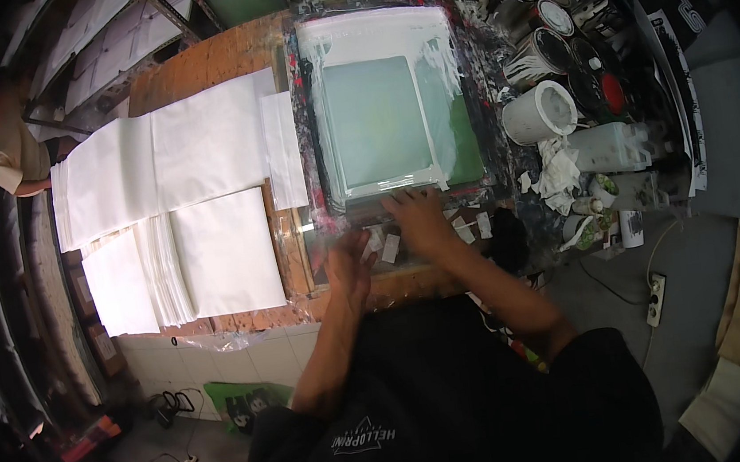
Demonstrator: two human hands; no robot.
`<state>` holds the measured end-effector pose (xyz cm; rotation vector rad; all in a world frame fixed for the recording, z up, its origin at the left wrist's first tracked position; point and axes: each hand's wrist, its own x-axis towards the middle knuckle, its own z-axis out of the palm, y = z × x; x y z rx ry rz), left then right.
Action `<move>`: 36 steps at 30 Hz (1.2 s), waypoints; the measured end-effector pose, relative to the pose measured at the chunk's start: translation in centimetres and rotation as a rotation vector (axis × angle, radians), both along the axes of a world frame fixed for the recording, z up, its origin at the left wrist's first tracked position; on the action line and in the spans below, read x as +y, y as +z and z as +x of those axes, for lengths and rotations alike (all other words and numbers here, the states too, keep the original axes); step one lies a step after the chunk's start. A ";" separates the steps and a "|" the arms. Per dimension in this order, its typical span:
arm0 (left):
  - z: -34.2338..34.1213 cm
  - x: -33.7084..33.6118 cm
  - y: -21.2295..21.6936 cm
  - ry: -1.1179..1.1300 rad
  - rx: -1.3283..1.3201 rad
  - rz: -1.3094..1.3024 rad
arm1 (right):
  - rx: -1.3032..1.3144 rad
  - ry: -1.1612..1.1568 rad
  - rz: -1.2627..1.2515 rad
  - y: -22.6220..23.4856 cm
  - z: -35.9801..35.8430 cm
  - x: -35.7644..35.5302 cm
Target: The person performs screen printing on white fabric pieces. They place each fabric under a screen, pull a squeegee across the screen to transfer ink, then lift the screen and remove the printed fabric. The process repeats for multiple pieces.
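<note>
A screen-printing frame (310,116) with green mesh lies before me, white ink smeared over its upper part and sides. A paler rectangle (377,119) fills the middle of the mesh. My right hand (423,221) is at the near edge of the frame, its fingers bent over that edge; its thumb is hidden. Just left of it, my left hand (351,264) is slightly blurred beside the frame's near left corner, fingers apart and nothing seen in them. Small whitish strips (391,248) lie on the table under my hands.
White flat stacks (208,126) cover the wooden table's (193,63) left side. Ink-stained cans (540,54), a white bucket (541,112), crumpled paper (558,168) and a clear jug (607,148) crowd the right. Another person (15,154) stands far left near shelves. A power strip (656,300) hangs right.
</note>
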<state>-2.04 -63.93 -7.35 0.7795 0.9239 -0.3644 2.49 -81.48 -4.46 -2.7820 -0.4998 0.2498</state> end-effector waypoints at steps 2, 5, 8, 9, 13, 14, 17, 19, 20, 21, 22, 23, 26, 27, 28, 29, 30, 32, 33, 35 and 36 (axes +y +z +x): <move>0.1 -0.1 -0.1 0.034 0.019 -0.005 | -0.095 -0.006 0.026 -0.9 -0.1 0.0; 0.6 -0.4 -0.1 0.054 0.053 0.001 | -0.258 -0.002 0.006 -2.4 1.6 0.0; 0.3 -0.6 0.0 0.057 0.078 0.029 | -0.247 -0.019 0.030 -2.5 5.4 0.3; 0.0 -0.6 -0.2 0.086 0.079 0.022 | -0.214 -0.030 0.049 -2.4 7.0 0.5; 0.2 -0.8 0.7 0.074 0.073 0.023 | -0.305 -0.048 0.035 -3.8 14.5 0.4; 0.2 -0.6 0.2 0.063 0.067 0.015 | -0.329 -0.054 0.045 -3.9 16.8 0.4; 0.2 -0.3 -1.0 0.050 0.068 -0.003 | -0.198 -0.093 0.005 -3.8 23.9 0.1; 0.1 -0.4 -0.3 0.085 0.093 -0.012 | -0.061 -0.095 -0.019 -2.1 27.5 -0.1; 0.1 -0.5 -0.1 0.099 0.098 -0.015 | 0.003 -0.094 -0.032 -1.4 29.2 -0.2; 0.0 -0.5 0.2 0.112 0.103 -0.019 | -0.002 -0.114 -0.021 -0.8 30.5 -0.1; 0.0 -0.6 0.5 0.123 0.105 -0.023 | -0.008 -0.135 -0.011 -0.5 31.8 -0.2; 0.0 -0.5 0.6 0.114 0.099 -0.028 | -0.015 -0.158 -0.001 -0.2 33.0 -0.3; -0.2 -0.1 0.7 0.092 0.073 -0.035 | -0.209 -0.150 -0.076 -2.8 35.1 -0.2; -0.4 0.0 0.6 0.085 0.061 -0.031 | -0.272 -0.141 -0.109 -3.4 35.6 -0.5; -0.4 0.0 0.7 0.086 0.053 -0.029 | -0.236 -0.130 -0.105 -3.2 35.6 -0.4; -0.2 0.0 0.8 0.091 0.043 -0.024 | -0.199 -0.123 -0.101 -2.9 35.5 -0.7; -0.1 0.0 0.9 0.091 0.033 -0.019 | -0.163 -0.119 -0.098 -2.5 35.5 -1.0; -0.5 0.0 1.2 0.060 -0.022 0.015 | -0.109 -0.163 -0.006 -0.5 35.3 -2.2; -0.4 0.0 1.1 0.029 -0.072 0.045 | -0.076 -0.189 0.040 0.5 34.7 -2.7; -0.7 0.4 0.7 0.010 -0.139 0.078 | 0.012 -0.144 0.070 1.7 31.9 -3.3; -1.3 0.7 0.0 0.021 -0.155 0.080 | 0.080 -0.105 0.059 2.4 30.0 -3.5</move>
